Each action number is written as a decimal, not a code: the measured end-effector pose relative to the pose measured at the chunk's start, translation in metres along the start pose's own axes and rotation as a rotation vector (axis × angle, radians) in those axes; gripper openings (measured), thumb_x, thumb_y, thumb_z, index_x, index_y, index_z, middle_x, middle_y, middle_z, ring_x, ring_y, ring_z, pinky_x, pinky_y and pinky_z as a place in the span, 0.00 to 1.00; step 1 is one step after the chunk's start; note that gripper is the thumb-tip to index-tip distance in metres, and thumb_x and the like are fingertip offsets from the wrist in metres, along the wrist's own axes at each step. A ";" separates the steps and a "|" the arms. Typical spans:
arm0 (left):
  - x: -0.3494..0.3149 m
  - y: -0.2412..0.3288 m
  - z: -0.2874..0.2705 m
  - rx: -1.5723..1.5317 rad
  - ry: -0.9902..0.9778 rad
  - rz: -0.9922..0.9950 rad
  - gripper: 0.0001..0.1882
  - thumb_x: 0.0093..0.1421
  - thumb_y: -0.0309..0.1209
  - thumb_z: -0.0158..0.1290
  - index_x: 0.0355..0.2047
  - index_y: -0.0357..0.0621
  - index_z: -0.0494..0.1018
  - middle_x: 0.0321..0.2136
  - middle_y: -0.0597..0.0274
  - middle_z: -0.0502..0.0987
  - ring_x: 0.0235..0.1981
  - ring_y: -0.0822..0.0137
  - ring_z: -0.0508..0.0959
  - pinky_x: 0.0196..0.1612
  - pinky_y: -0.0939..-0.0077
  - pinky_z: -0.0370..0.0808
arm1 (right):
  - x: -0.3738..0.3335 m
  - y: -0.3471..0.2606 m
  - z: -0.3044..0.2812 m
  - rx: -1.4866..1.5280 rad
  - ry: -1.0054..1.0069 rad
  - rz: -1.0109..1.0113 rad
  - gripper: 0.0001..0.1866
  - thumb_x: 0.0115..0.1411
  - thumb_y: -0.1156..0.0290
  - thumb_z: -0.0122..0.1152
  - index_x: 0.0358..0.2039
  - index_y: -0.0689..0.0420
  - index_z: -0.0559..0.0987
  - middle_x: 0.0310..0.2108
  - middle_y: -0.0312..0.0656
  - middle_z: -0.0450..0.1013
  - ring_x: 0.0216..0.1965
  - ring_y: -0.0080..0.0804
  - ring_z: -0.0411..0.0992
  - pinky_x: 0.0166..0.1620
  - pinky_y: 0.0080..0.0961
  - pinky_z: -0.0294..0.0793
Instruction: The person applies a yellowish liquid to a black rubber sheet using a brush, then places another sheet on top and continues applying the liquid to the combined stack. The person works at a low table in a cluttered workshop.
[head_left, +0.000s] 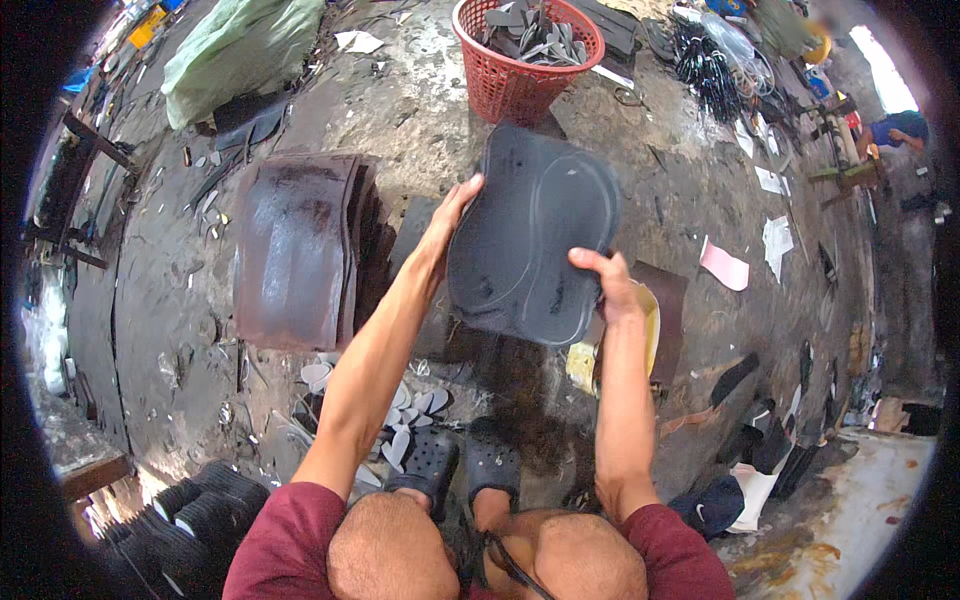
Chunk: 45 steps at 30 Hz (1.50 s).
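A dark grey rubber sheet [525, 240] with a wavy cut edge and pale sole outlines is held up in front of me, tilted. My left hand [458, 210] grips its left edge, fingers along the side. On the right edge, my right hand [612, 285] is closed with its thumb on top; its other fingers are hidden underneath. Beside my left forearm lies a stack of dark brown sheets [295, 250]. Below the right hand, a yellow object [583, 368] is partly covered, next to a brown sheet [668, 310].
A red plastic basket [495, 92] of grey offcuts stands beyond the sheet. Small grey cut pieces [405, 410] lie near my feet. Stacked black soles [215, 505] are at lower left, a dark cap [712, 505] at lower right. Another person [893, 130] is at far right.
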<state>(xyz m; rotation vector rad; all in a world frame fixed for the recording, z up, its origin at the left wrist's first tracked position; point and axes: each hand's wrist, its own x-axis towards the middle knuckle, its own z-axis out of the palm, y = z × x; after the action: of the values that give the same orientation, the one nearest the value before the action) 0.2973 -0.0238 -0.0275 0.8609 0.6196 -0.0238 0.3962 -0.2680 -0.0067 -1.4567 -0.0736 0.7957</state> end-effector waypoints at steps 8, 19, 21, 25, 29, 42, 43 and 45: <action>-0.077 -0.029 -0.057 0.247 0.216 0.128 0.52 0.56 0.52 0.59 0.72 0.39 0.51 0.60 0.47 0.72 0.53 0.56 0.77 0.55 0.63 0.74 | -0.025 0.098 0.042 0.138 -0.107 0.150 0.28 0.51 0.65 0.71 0.51 0.65 0.78 0.45 0.46 0.79 0.44 0.35 0.77 0.51 0.32 0.75; -0.090 -0.094 -0.121 0.513 0.560 0.204 0.41 0.64 0.55 0.54 0.62 0.29 0.67 0.57 0.46 0.75 0.58 0.56 0.74 0.62 0.70 0.65 | -0.054 0.149 0.061 -0.307 0.193 0.103 0.46 0.47 0.55 0.79 0.61 0.65 0.68 0.54 0.50 0.74 0.55 0.38 0.72 0.59 0.37 0.69; -0.110 -0.107 -0.126 0.501 0.605 0.241 0.43 0.65 0.59 0.50 0.64 0.31 0.65 0.60 0.45 0.72 0.62 0.51 0.70 0.66 0.66 0.61 | -0.077 0.164 0.066 -0.232 0.273 0.148 0.52 0.46 0.50 0.79 0.63 0.67 0.66 0.59 0.55 0.69 0.58 0.44 0.70 0.60 0.40 0.68; -0.120 -0.124 -0.136 0.629 0.556 0.201 0.44 0.66 0.65 0.40 0.67 0.38 0.62 0.65 0.41 0.65 0.68 0.45 0.62 0.70 0.62 0.54 | -0.097 0.176 0.061 -0.179 0.319 0.148 0.64 0.45 0.41 0.78 0.71 0.63 0.53 0.68 0.58 0.55 0.67 0.50 0.59 0.66 0.45 0.60; -0.120 -0.123 -0.155 0.744 0.557 0.211 0.48 0.64 0.69 0.38 0.70 0.42 0.58 0.66 0.39 0.63 0.70 0.44 0.59 0.71 0.59 0.51 | -0.093 0.138 0.069 0.000 0.126 0.305 0.66 0.47 0.38 0.75 0.73 0.58 0.47 0.70 0.59 0.49 0.68 0.53 0.56 0.64 0.53 0.62; -0.145 -0.120 -0.099 0.643 0.391 0.201 0.61 0.52 0.64 0.60 0.71 0.31 0.50 0.68 0.34 0.57 0.70 0.47 0.58 0.70 0.62 0.56 | -0.071 0.157 0.037 -0.095 0.259 0.145 0.59 0.42 0.57 0.76 0.71 0.64 0.55 0.65 0.59 0.59 0.61 0.47 0.67 0.60 0.43 0.70; -0.149 -0.123 -0.097 0.629 0.369 0.193 0.60 0.53 0.63 0.61 0.70 0.30 0.50 0.69 0.33 0.56 0.70 0.47 0.58 0.70 0.62 0.57 | -0.081 0.150 0.037 -0.044 0.260 0.137 0.58 0.43 0.57 0.76 0.71 0.64 0.56 0.66 0.59 0.58 0.61 0.46 0.67 0.60 0.42 0.70; -0.152 -0.130 -0.091 0.701 0.362 0.184 0.59 0.53 0.60 0.62 0.70 0.29 0.51 0.69 0.31 0.54 0.70 0.45 0.59 0.69 0.62 0.58 | -0.088 0.149 0.033 -0.019 0.295 0.152 0.55 0.45 0.59 0.76 0.70 0.66 0.58 0.65 0.58 0.60 0.61 0.46 0.67 0.62 0.41 0.68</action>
<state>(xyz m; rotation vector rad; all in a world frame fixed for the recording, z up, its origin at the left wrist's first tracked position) 0.0919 -0.0788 -0.0846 1.6211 0.8864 0.0885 0.2489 -0.2988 -0.0980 -1.5971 0.2566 0.6953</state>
